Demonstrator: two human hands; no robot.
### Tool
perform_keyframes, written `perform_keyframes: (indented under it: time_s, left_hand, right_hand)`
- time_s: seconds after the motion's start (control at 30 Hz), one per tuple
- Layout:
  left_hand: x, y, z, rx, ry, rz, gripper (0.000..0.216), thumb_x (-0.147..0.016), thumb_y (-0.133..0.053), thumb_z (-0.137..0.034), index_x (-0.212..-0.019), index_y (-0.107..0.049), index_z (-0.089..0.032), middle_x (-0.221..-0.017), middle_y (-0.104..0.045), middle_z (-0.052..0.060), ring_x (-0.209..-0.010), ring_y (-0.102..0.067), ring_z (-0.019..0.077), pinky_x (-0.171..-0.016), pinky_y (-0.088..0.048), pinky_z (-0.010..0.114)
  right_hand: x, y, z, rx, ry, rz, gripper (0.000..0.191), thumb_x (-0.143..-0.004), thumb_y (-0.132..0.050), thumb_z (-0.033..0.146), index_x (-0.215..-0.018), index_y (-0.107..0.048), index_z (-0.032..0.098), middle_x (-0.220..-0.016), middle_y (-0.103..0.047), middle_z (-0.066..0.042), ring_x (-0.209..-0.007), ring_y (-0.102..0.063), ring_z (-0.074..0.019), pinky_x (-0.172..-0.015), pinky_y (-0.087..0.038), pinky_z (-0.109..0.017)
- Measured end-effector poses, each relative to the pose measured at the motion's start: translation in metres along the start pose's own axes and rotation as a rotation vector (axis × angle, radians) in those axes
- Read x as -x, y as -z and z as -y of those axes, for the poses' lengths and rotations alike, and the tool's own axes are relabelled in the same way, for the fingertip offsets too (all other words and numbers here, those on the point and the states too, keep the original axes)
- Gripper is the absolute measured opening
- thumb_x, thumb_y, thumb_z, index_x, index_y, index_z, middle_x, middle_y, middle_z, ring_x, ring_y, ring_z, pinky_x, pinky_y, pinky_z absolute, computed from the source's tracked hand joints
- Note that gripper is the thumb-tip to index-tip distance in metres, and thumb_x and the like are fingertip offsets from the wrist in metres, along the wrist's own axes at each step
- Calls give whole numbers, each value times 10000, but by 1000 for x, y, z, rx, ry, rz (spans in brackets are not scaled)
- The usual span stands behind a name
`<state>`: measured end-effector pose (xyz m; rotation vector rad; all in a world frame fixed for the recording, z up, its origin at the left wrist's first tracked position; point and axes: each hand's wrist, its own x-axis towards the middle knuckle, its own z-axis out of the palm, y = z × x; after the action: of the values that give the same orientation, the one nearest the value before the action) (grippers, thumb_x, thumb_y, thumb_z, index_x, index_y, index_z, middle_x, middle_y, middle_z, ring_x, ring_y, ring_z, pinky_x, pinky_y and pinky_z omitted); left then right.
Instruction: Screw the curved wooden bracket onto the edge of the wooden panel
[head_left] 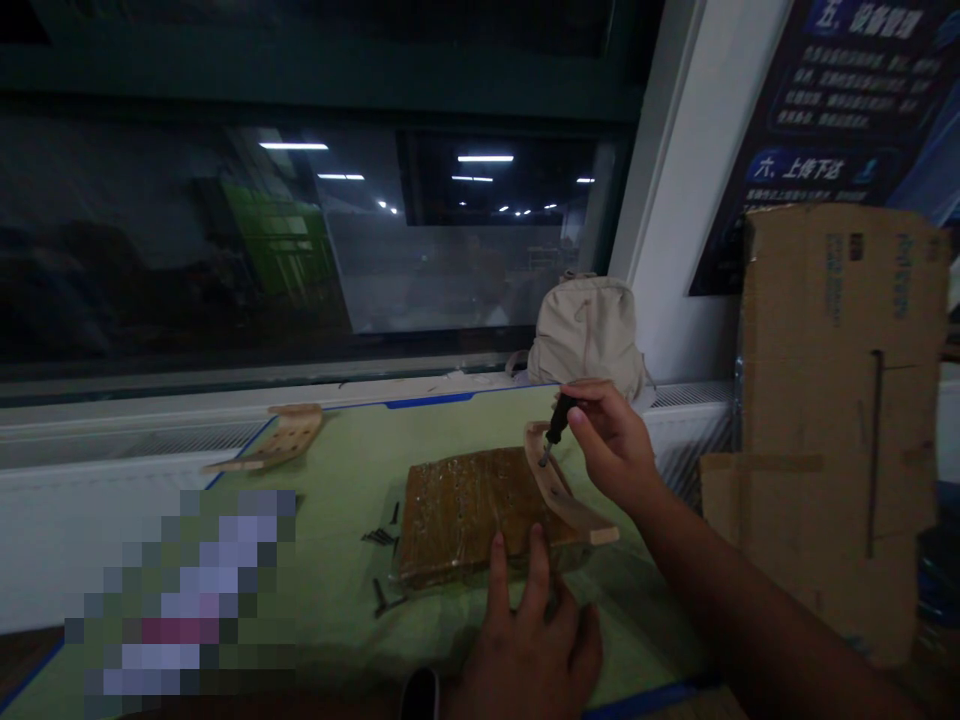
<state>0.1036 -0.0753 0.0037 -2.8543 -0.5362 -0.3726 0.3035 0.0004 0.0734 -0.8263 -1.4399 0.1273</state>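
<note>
My right hand [611, 445] grips the black handle of a screwdriver [560, 418] between thumb and fingers. The tool points down and leftward, its tip at a curved wooden piece [562, 500] with holes. That piece lies across the right end of a flat block wrapped in brown tape [469, 510]. My left hand [532, 630] is open with its fingers spread, the fingertips at the block's front edge. Several dark screws [381, 537] lie on the green table left of the block.
Another curved wooden piece with holes [281, 440] sits at the table's back left corner. A blurred-out patch [187, 590] covers the left side. Behind the table stand a beige backpack [585, 330] and a window. A large cardboard sheet [832, 400] stands at the right.
</note>
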Motion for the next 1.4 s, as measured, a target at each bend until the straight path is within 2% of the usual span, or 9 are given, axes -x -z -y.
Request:
perform_keyframes:
  time_s: [0.1,0.3,0.5,0.6,0.83,1.03,1.13,1.27,1.4]
  left_hand:
    - [1,-2,1,5,-12,-12,354,-1078,-490,-402,-1329,-698,-266,-1255,-724,96,-1403,-490,445,-1115,-400,736]
    - [-1,1,1,17,-7,15,351,-1084,-477,-373,-1328,-694,-245,-1212,-737,110,-1401,-489,449,-1091,-397,761]
    - [-4,12,1,46,-33,106,540,-1024,-528,-583,-1370,-667,-193,-1269,-715,159,-1414,-439,523,-1032,-432,777]
    - [-6,17,0,64,-21,147,650,-971,-569,-677,-1387,-654,-185,-1281,-707,170,-1430,-408,537,-1048,-385,806]
    - [-10,17,-1,35,-14,148,461,-1065,-470,-494,-1337,-685,-190,-1236,-727,165,-1404,-458,522,-1038,-382,795]
    - [-5,9,-3,12,-30,132,724,-919,-652,-676,-1415,-623,-150,-1288,-690,204,-1430,-368,593,-1024,-339,849]
    - [-1,10,-5,20,-6,106,768,-908,-636,-716,-1429,-612,-152,-1299,-678,212,-1447,-346,594,-1043,-308,866]
    - [0,16,-5,66,5,113,733,-937,-592,-723,-1428,-620,-180,-1307,-683,194,-1461,-353,564,-1074,-305,850]
    - [-1,22,-4,111,15,158,721,-964,-555,-713,-1444,-610,-178,-1336,-675,189,-1472,-335,564,-1081,-296,858]
  right_hand:
    - [2,-3,0,-89,-54,73,260,-958,-664,493,-1094,-668,272,-1021,-739,-54,-968,-749,-200,-867,-632,-391]
    - [0,1,-10,66,-26,-104,248,-874,-782,407,-1043,-658,273,-880,-656,8,-748,-658,-143,-674,-587,-283]
    - [3,1,-7,55,27,65,288,-997,-601,457,-1212,-676,281,-1113,-713,-81,-1037,-716,-217,-867,-622,-387]
    - [5,-4,-9,-53,-45,108,310,-989,-616,466,-1240,-649,287,-1090,-738,-71,-977,-754,-209,-869,-637,-399]
    - [2,-2,-25,68,-54,-158,278,-848,-787,410,-1038,-643,265,-817,-606,19,-701,-620,-149,-620,-560,-284]
    - [3,-4,-17,-1,19,-47,274,-985,-602,489,-1133,-647,263,-1060,-704,-80,-981,-723,-212,-863,-609,-400]
    - [4,-8,-16,-94,-57,-19,279,-961,-642,499,-1127,-613,276,-976,-722,-42,-850,-744,-187,-791,-625,-373]
    - [1,-6,-18,36,-104,-140,285,-844,-788,430,-1010,-618,272,-798,-643,23,-661,-634,-144,-577,-537,-268]
    - [0,-2,-12,107,-24,-142,225,-882,-745,436,-986,-643,264,-841,-636,3,-726,-627,-156,-636,-546,-290]
